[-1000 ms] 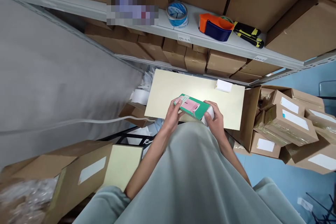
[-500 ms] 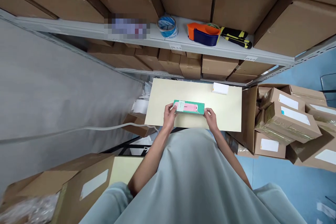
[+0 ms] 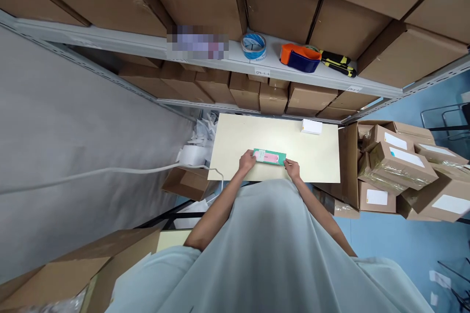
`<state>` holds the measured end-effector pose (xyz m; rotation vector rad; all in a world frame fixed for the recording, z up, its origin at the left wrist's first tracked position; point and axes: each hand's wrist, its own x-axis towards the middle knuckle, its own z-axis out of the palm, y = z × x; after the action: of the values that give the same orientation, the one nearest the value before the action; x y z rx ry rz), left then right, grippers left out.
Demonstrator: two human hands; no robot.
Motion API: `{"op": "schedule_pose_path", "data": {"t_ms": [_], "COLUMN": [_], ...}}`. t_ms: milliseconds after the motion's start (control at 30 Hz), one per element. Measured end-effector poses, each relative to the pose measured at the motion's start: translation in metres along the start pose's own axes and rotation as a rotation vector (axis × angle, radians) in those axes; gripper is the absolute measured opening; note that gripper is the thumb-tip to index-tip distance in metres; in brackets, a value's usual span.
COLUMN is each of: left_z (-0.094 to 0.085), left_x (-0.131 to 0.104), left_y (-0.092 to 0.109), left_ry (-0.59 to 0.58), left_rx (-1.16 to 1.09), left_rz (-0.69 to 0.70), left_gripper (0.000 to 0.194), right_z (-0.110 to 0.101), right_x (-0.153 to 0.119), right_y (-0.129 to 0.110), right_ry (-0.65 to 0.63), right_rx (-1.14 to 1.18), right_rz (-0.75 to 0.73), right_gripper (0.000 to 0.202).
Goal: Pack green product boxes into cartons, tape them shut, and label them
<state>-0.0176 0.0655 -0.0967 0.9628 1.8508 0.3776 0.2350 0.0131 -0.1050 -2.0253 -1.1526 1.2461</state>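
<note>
A slim green box with a pink picture on its face is held between my two hands over the cream table. My left hand pinches its left end. The right end is gripped by the fingertips of my right hand. Farther back on the table, to the right, lies a small white box.
On the grey shelf ahead are blue tape, an orange and blue tape dispenser and black-yellow cutters. Brown cartons pile up at the right. A white cable crosses the left side.
The green box and both hands appear slightly lower, and the box is now tilted down to its right. The whole view has shifted a little.
</note>
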Motion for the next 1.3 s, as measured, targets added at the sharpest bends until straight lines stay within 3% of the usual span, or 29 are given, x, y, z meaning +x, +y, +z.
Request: {"op": "schedule_pose_path", "data": {"t_ms": [167,233,333,500,600,700,800,900,967,1133,1233,1300], "left_z": [-0.013,-0.022,-0.034,-0.038,-0.032,-0.028,-0.030,-0.037,-0.043,-0.059,-0.066,-0.069], "left_x": [-0.015,-0.021,-0.029,-0.049,-0.066,-0.080,-0.087,-0.090,-0.091,-0.097,-0.100,-0.102], "left_y": [-0.020,-0.027,-0.032,-0.025,-0.013,0.002,0.013,0.019,0.022,0.030,0.033,0.034], "left_ry": [-0.057,-0.073,-0.119,-0.334,-0.414,-0.384,-0.267,-0.134,-0.109,-0.296,-0.457,-0.534], "left_rx": [0.061,0.027,-0.081,-0.235,-0.367,-0.517,-0.463,-0.311,-0.276,-0.439,-0.560,-0.646], "left_rz": [0.009,0.066,0.103,0.113,0.133,0.152,0.120,0.071,0.082,0.084,0.082,0.069], "left_gripper": [0.103,0.113,0.100,0.082,0.085,0.097,0.100,0.092,0.084,0.067,0.060,0.060], "right_z": [0.009,0.009,0.007,-0.003,-0.009,-0.011,-0.009,-0.006,-0.008,-0.025,-0.039,-0.044], "right_x": [-0.002,-0.002,-0.003,0.002,0.012,0.020,0.024,0.023,0.021,0.020,0.023,0.022], "right_y": [-0.019,-0.031,-0.059,-0.128,-0.167,-0.192,-0.202,-0.205,-0.206,-0.203,-0.194,-0.186], "right_ry": [0.015,0.040,0.069,0.077,0.032,-0.034,-0.061,-0.047,-0.036,-0.046,-0.033,-0.100], "right_rx": [-0.034,-0.029,-0.007,0.001,-0.019,-0.024,-0.053,-0.098,-0.107,0.071,0.225,0.306], "right_rz": [-0.061,-0.102,-0.208,-0.577,-0.687,-0.731,-0.731,-0.706,-0.684,-0.652,-0.564,-0.485], "right_gripper": [0.051,0.055,0.053,0.042,0.039,0.047,0.054,0.059,0.060,0.063,0.076,0.088]}}
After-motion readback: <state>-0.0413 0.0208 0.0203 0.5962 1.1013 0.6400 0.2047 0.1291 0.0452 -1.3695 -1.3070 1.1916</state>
